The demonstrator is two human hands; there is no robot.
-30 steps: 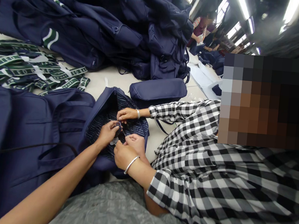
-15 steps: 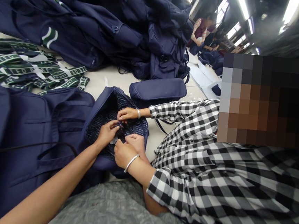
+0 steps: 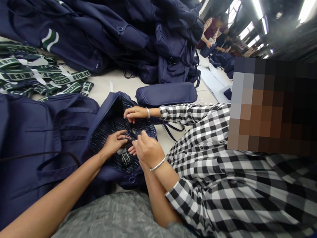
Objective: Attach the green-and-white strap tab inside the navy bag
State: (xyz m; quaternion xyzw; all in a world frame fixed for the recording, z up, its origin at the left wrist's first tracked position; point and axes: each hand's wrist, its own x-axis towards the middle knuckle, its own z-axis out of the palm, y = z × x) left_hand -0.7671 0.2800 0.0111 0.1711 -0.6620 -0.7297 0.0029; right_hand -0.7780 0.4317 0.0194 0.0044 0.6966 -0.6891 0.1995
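Observation:
An open navy bag point(image 3: 96, 128) with a dark printed lining point(image 3: 109, 124) lies in front of me. My left hand point(image 3: 114, 144) is inside its opening, thumb and fingers pinched on a small dark piece at the middle of the lining. My right hand point(image 3: 133, 149) reaches in from the lower right, mostly hidden behind a co-worker's braceleted hand point(image 3: 149, 147); only some fingertips show. The co-worker's other hand point(image 3: 135, 113) hovers over the upper part of the opening. A green and white strap piece point(image 3: 125, 160) lies in the bag below the hands.
Navy bags point(image 3: 79, 34) are piled at the back. Green lettered straps point(image 3: 18, 71) lie at the left beside a navy bag point(image 3: 29, 133). A navy pouch point(image 3: 166, 93) sits behind the open bag. The co-worker in a checked shirt point(image 3: 212, 168) leans in at the right.
The co-worker's braceleted hand has lifted and moved right, and the other one has risen slightly. The green and white strap piece now shows inside the bag. My left hand has barely moved.

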